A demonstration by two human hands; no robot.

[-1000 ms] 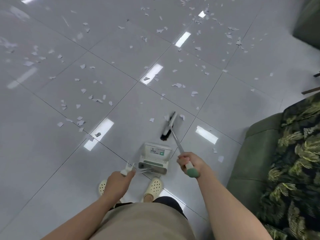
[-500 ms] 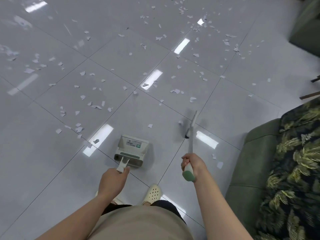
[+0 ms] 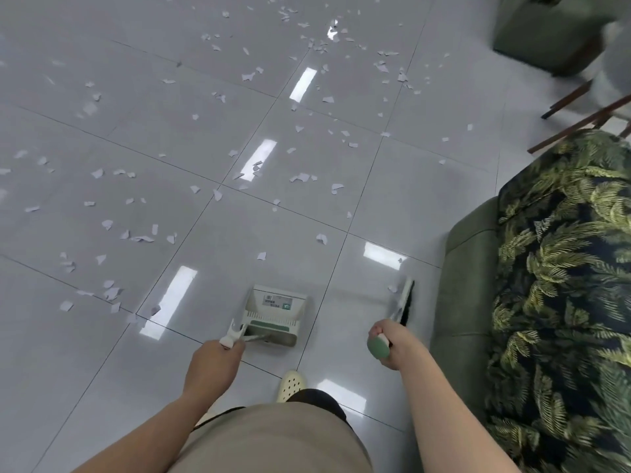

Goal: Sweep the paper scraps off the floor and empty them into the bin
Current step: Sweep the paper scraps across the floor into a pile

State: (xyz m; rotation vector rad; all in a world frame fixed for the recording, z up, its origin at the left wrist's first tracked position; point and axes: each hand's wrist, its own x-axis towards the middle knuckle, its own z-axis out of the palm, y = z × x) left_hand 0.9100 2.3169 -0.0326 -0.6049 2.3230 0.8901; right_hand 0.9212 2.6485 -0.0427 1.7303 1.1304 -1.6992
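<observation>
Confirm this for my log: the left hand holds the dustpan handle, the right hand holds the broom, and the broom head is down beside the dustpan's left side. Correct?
Not quite. The head view shows the broom head to the right of the dustpan, next to the green sofa. The rest stands: the left hand holds the dustpan handle and the right hand holds the broom.

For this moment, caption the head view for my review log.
Left hand holds dustpan, right hand holds broom beside sofa; paper scraps litter floor.

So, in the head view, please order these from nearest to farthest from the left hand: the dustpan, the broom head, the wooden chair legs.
From the left hand:
1. Dustpan, just ahead, its handle gripped.
2. Broom head, to the right, beside the sofa.
3. Wooden chair legs, far upper right.
</observation>
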